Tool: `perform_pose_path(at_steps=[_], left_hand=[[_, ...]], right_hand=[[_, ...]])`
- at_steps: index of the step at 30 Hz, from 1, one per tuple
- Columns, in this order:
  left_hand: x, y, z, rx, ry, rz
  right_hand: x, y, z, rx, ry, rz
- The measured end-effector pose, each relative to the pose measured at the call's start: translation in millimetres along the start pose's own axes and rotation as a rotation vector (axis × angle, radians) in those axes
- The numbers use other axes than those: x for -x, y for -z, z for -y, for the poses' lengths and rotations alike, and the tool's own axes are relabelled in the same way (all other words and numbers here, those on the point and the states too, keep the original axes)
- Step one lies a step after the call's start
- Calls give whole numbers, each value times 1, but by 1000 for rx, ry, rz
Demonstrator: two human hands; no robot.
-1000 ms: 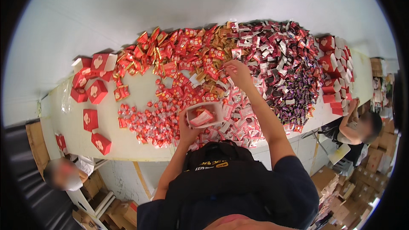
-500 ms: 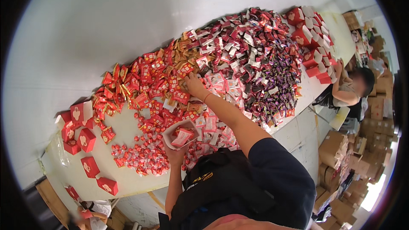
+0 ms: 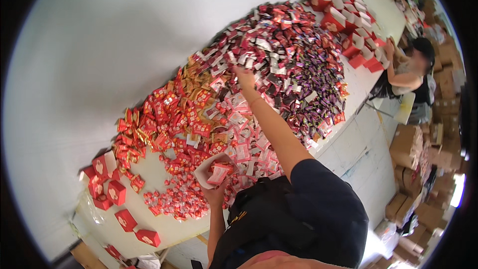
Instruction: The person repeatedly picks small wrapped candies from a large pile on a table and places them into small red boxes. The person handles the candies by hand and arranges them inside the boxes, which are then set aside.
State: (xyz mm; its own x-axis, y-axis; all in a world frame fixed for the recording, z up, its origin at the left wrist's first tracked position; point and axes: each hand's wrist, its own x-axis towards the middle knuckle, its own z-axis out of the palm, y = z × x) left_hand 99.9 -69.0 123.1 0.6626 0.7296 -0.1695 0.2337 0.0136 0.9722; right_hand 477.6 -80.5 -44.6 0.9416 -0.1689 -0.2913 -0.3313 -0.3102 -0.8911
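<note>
My left hand point(image 3: 214, 197) is closed round an open-topped paper box point(image 3: 201, 175) with pale inner walls. Inside it lies a pink-and-white packet point(image 3: 219, 172), with some red beside it. My right hand point(image 3: 244, 78) is stretched far over the heap, among dark-red and white snack packets point(image 3: 259, 60). Its fingers are blurred and partly hidden there, so whether they grip a packet does not show. Under my right forearm are pink packets point(image 3: 241, 119), and tan packets point(image 3: 191, 77) lie left of that hand. Small red wrapped candies point(image 3: 184, 197) spread beside the box.
Red packets point(image 3: 164, 107) and purple candies point(image 3: 318, 77) extend the heap left and right. Several red boxes point(image 3: 117, 192) stand at the table's left; more point(image 3: 343, 17) cluster at the far right, near a seated person point(image 3: 408, 69). Cardboard cartons point(image 3: 408, 144) are stacked beyond.
My right hand has moved from the red and tan packets, farther and to the right, onto the dark-red ones. The box stays in my left hand. The whole view has tilted and shifted.
</note>
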Motion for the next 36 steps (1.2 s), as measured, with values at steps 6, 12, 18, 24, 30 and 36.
perform_pose_path(at_steps=[6, 12, 18, 24, 30, 36], left_hand=[[-12, -38, -49, -104, -172, 124], [6, -58, -34, 46, -249, 230], [29, -103, -48, 116, -280, 314], [31, -137, -54, 78, -399, 312], [18, -175, -69, 15, -351, 390], [-3, -219, -102, -54, -332, 394]], right_hand=[[15, 22, -2, 506, 331, 446], [72, 184, -58, -117, 91, 431], [41, 293, -84, -471, -278, 407], [-47, 317, -75, 73, 234, 187], [-101, 290, -85, 706, 530, 91], [-128, 302, -62, 582, 528, 133]])
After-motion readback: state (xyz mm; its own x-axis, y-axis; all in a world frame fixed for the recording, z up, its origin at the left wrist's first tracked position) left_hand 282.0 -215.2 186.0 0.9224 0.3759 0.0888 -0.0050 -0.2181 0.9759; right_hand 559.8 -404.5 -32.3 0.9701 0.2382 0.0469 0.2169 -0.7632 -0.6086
